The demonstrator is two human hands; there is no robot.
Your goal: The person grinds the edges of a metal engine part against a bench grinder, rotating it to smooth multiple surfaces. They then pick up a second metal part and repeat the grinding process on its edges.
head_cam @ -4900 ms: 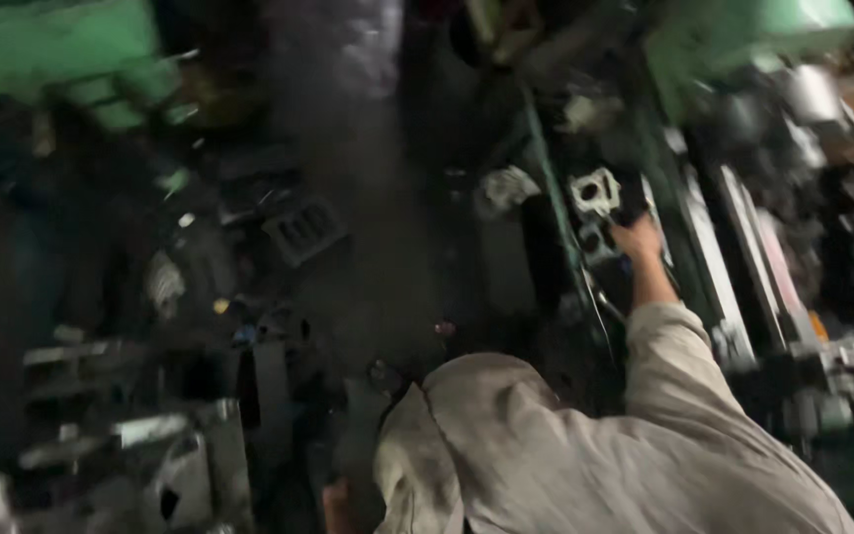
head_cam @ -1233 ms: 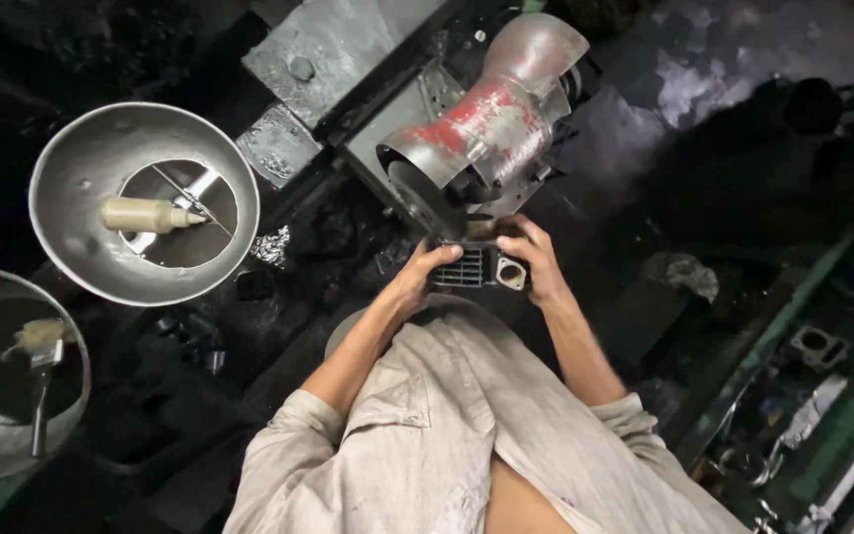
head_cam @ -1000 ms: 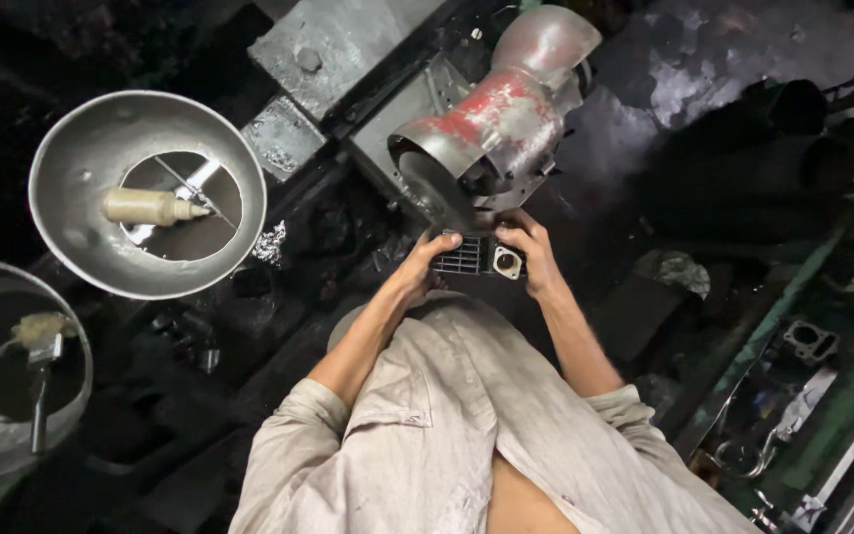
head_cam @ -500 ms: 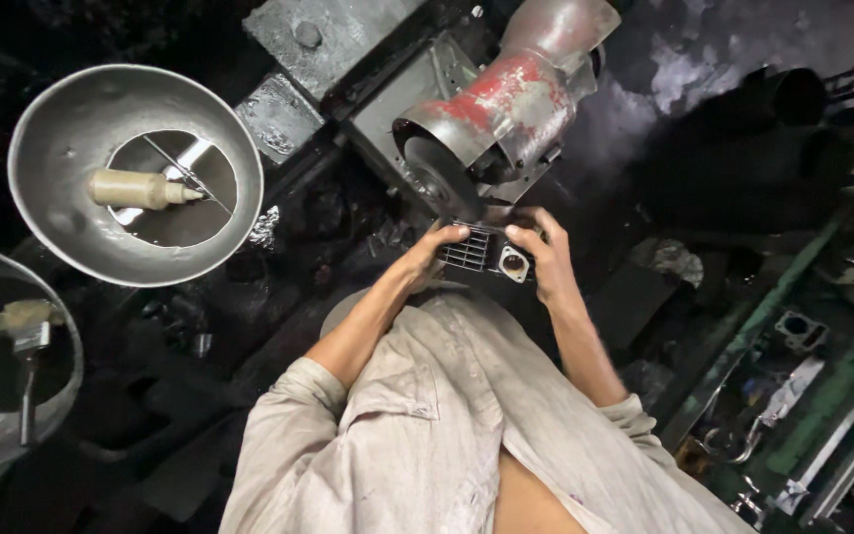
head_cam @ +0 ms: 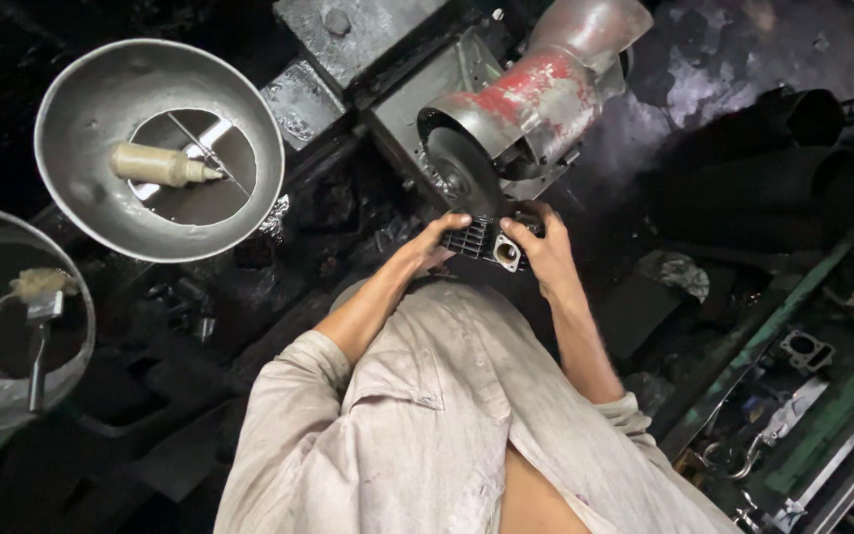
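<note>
Just above the middle of the frame, both hands are clamped on a small dark finned metal part (head_cam: 486, 240), which sits right under the dark grinding wheel (head_cam: 462, 170) of a bench grinder (head_cam: 536, 99); whether the part actually touches the wheel cannot be told. The left hand (head_cam: 434, 244) grips the part's left end with fingers curled over its top edge, and the right hand (head_cam: 544, 249) wraps its right end, thumb lying near a pale round opening on the part's face. The grinder has a worn red and grey housing and runs up toward the upper right of the frame, beside a grey metal block (head_cam: 348, 30) at the top centre. In the upper left stands a large metal bowl (head_cam: 81, 148) holding dark liquid and a cream-coloured squeeze bottle (head_cam: 160, 165) lying on its side. At the left edge a second basin (head_cam: 61, 386) holds dark liquid and a paintbrush (head_cam: 40, 316) with pale bristles. The person's light, stained shirt (head_cam: 427, 425) fills the lower centre. At the lower right, green metal rails (head_cam: 773, 336) carry small grey metal castings (head_cam: 808, 348).
</note>
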